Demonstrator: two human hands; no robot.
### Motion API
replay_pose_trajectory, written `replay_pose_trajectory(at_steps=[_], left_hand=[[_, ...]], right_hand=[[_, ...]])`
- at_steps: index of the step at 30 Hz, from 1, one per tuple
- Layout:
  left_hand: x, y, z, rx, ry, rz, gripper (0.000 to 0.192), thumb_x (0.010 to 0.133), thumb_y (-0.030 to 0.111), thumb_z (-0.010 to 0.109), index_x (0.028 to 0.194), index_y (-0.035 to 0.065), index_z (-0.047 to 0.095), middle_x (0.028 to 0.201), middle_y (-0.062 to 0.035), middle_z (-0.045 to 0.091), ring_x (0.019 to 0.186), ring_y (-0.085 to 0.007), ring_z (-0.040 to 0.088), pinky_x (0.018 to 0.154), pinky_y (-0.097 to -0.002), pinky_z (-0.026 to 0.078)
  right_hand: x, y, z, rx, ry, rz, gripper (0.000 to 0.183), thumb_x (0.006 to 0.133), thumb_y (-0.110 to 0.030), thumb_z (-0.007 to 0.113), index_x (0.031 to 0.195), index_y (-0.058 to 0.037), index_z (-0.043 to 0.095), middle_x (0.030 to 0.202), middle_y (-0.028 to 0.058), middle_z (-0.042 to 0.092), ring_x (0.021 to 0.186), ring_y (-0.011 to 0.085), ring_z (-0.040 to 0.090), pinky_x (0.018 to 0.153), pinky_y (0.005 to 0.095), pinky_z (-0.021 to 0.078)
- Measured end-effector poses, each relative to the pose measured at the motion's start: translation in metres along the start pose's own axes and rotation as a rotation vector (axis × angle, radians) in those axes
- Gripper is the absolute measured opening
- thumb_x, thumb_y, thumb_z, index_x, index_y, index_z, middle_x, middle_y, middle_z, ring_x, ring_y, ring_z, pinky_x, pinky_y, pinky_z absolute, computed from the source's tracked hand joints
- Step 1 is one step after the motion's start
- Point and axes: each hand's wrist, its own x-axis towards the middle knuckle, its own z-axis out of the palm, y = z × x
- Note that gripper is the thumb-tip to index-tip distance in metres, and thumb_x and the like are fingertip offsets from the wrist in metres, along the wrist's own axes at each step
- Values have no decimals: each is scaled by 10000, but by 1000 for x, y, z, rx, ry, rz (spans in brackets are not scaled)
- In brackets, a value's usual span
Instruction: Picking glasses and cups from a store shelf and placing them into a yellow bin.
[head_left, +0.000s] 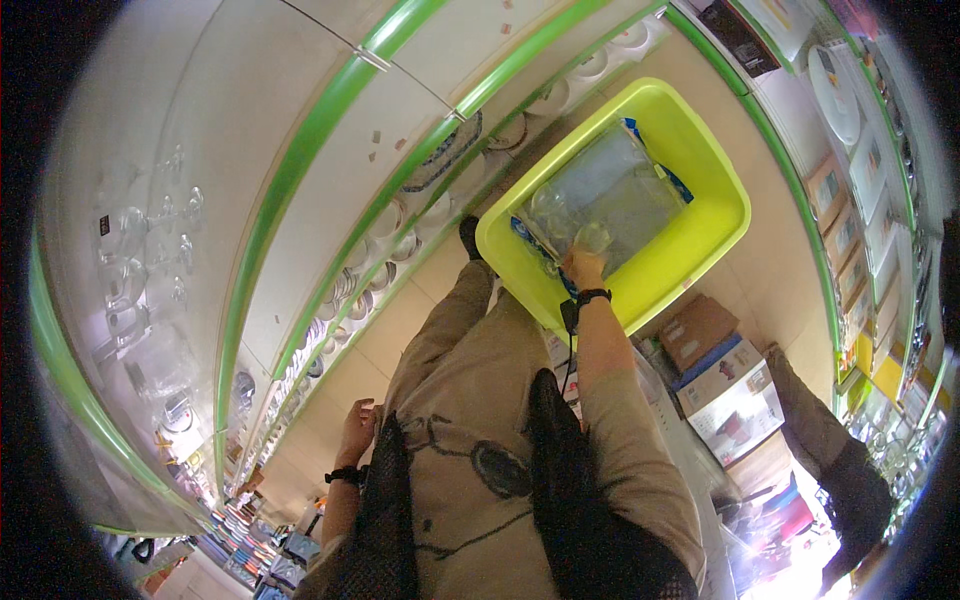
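Note:
My right hand (585, 264) reaches into a yellow-green plastic tub (709, 251) and is closed on a small clear glass (593, 237). Beneath it in the tub lies a box or tray (645, 202) with a greyish, clear-looking cover and blue edges. Another clear glass item (550, 204) seems to rest at its left side, though its shape is hard to make out. Down by my left thigh hangs my left hand (360, 426), its fingers slightly curled and nothing visible in it.
Green-edged shelves (315, 135) on the left bear glassware, plates and bowls. Picture frames (826, 187) and dishes line the right shelves. Stacked cardboard boxes (731, 390) stand right of me, beside another person's leg (806, 405). My foot (469, 236) is near the tub.

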Motion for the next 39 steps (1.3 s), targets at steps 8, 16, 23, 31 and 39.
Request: replay_pose_trajectory(at_steps=[8,16,23,31,39], left_hand=[[12,9,-20,196,46,-21,324,1002,198,585,1288,47,556,929,-154,686,883,-238,672,805,-379,542],[18,47,-30,203,56,97,364,980,255,615,1284,59,573,1021,-170,708,930,-287,694,811,-404,561],[12,145,-28,266,124,289,308,954,196,629,1216,35,612,1054,-151,693,916,-253,681,823,-376,556],[-27,305,-88,66,520,759,235,973,89,615,1202,35,608,1014,-91,676,932,-199,655,833,-318,524],[46,377,-179,-500,718,734,598,974,206,649,1454,-1,359,1281,-175,563,986,-202,659,773,-320,546]], right_hand=[[24,11,-8,-637,-341,-204,92,901,-172,663,873,-107,604,746,89,610,684,247,623,581,397,485],[17,8,-29,-1221,-425,-806,246,884,-297,698,871,-51,688,814,144,709,785,310,698,670,423,544],[9,-33,-43,-1295,-643,-874,289,906,-305,622,851,-29,685,845,199,697,793,403,678,676,501,528],[-15,-29,-42,-40,-270,162,235,903,-160,679,1071,3,658,912,68,668,714,213,649,580,359,489],[-123,-57,-46,-191,-341,-140,298,895,-102,685,1158,29,637,940,107,688,751,186,668,630,318,538]])
